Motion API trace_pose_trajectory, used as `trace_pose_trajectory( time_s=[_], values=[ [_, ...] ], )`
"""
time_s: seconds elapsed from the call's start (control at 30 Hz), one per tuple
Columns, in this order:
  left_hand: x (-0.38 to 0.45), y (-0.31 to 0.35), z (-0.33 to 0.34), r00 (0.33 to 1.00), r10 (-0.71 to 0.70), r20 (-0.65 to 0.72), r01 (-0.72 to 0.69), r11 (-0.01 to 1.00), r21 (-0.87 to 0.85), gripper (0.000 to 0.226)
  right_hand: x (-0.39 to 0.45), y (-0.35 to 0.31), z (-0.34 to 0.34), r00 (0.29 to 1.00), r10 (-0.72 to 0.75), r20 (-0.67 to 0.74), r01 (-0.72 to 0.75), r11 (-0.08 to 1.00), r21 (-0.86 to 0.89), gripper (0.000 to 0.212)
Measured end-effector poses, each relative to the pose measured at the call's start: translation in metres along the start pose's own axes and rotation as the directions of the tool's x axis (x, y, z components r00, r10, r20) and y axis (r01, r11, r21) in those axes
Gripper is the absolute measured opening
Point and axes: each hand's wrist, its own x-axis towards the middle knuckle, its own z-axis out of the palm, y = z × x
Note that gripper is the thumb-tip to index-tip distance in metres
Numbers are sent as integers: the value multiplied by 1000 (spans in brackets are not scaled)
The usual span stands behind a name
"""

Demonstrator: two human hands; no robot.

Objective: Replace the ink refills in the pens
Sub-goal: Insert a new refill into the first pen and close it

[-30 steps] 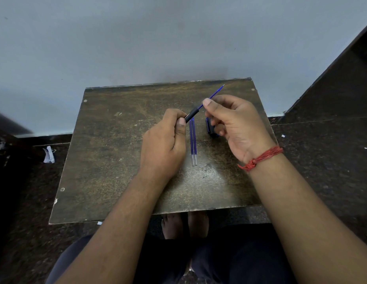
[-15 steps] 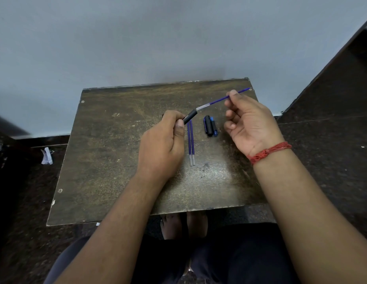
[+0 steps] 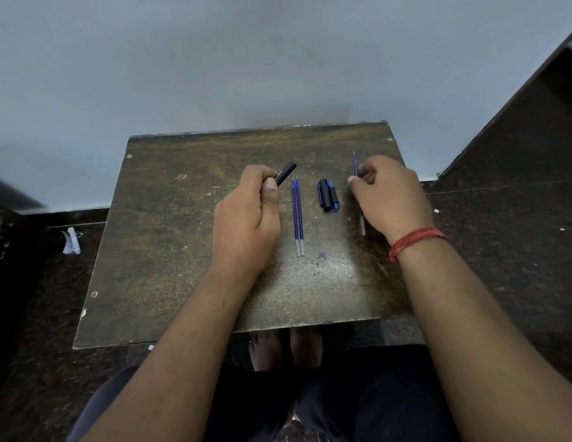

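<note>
A: Left hand (image 3: 246, 215)?
B: Gripping matte black pen barrel (image 3: 285, 173), cylindrical.
A: Right hand (image 3: 390, 199)?
B: Pinching thin blue refill (image 3: 355, 164) over scuffed wooden bench (image 3: 169, 250); two refills (image 3: 297, 215) lying between.

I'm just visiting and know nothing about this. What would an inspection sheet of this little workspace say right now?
Surface: worn, scratched brown wooden board, set against a grey wall.
Job's things: black pen barrel; two blue ink refills lying side by side; black and blue pen parts; a third blue refill.
Clutter: crumpled white paper on the dark floor.
Grippers: left hand grips the barrel; right hand pinches the third refill at the board's right edge.
Cables: nothing seen.
Surroundings: red thread wristband; bare feet below the board.
</note>
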Motion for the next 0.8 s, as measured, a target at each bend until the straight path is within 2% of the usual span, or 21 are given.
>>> trace_pose_trajectory(
  time_s=[0.13, 0.53, 0.7, 0.8],
  values=[
    [0, 0, -1, 1000, -5, -11, 5, 1000, -6, 16, 0, -1, 6, 1000, -15, -9, 13, 989, -147, 17],
    [1, 0, -1, 1000, -9, -27, 9, 1000, -1, 16, 0, -1, 2, 1000, -12, 11, 13, 995, -103, 14],
    [1, -1, -1, 999, -22, -33, 21, 1000, -17, 17, -10, -22, -9, 987, -111, -120, 112, 994, 2, 6],
    [2, -1, -1, 999, -25, -45, 24, 999, -20, 18, -23, -44, -3, 978, -204, -41, 199, 975, -103, 11]
  ],
)
